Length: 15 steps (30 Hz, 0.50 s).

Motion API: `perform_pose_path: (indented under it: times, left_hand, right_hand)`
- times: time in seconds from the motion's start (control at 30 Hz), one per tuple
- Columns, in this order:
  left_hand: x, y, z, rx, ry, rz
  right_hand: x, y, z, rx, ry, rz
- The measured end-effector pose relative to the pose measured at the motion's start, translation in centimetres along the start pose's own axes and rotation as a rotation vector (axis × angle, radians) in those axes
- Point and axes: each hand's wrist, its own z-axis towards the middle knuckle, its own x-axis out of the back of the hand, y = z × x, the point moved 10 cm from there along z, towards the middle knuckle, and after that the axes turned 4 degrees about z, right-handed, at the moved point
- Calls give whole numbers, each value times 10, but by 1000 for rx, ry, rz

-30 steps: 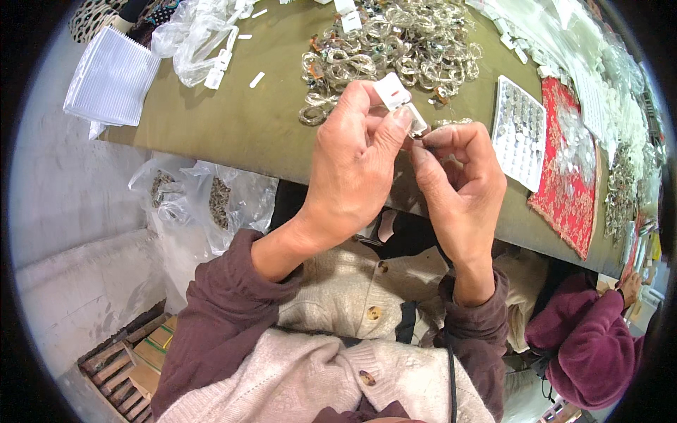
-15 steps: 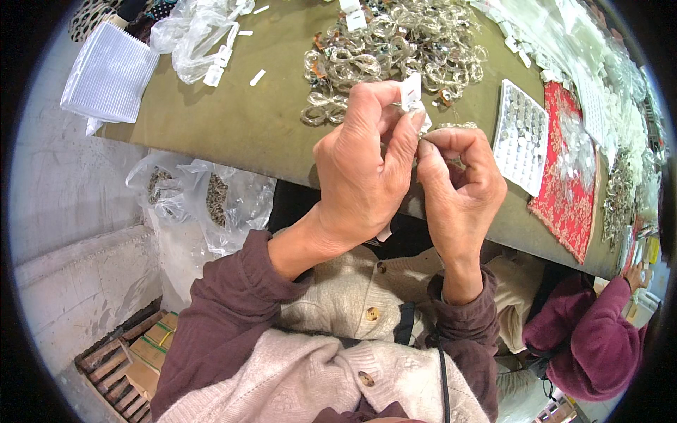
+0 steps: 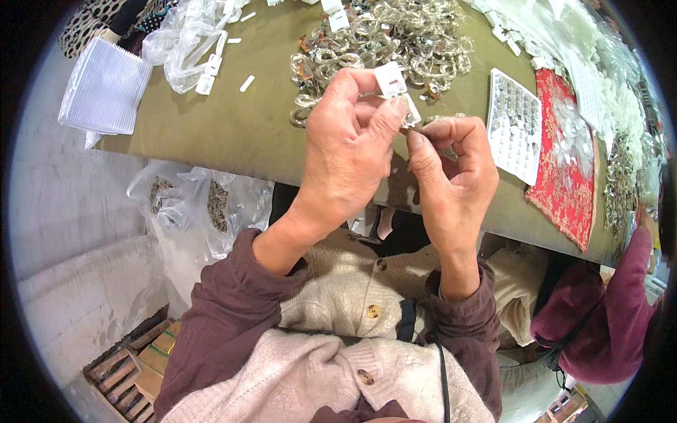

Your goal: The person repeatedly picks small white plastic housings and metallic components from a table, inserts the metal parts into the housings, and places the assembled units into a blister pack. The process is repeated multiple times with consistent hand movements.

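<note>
My left hand (image 3: 347,151) is closed, pinching a small white tag (image 3: 391,79) between thumb and forefinger above the table's near edge. Just to its right, my right hand (image 3: 457,176) has thumb and forefinger pressed together against the tag's lower end. A thin pale strand (image 3: 451,117) shows behind the right fingers and seems to be held there; its full shape is hidden by the hand. Beyond both hands lies a heap of coiled, pale, shiny strands (image 3: 395,35) with small coloured bits among them. Another white tag (image 3: 338,20) rests on the heap's left side.
A white tray (image 3: 523,171) of small round pieces lies on the right, beside a red patterned cloth (image 3: 557,204). Clear plastic bags (image 3: 180,60) and a ribbed white stack (image 3: 106,92) are at left. A co-worker's purple sleeve (image 3: 599,324) is at lower right.
The white tag has tilted so its face shows more fully. Both hands have shifted slightly left in view. At right, the co-worker's arm has stretched farther forward.
</note>
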Motion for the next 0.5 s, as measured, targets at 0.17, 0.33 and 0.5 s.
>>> perform_pose_path:
  times: [0.17, 0.33, 0.5]
  left_hand:
    - [-8, 0, 5, 66, -31, -236]
    - [-37, -15, -1, 253, -174, -474]
    - [-55, -19, 3, 317, -330, -487]
  right_hand:
    - [4, 2, -2, -13, 42, 160]
    - [22, -7, -10, 139, 109, -55]
    - [45, -45, -10, 384, 11, -327]
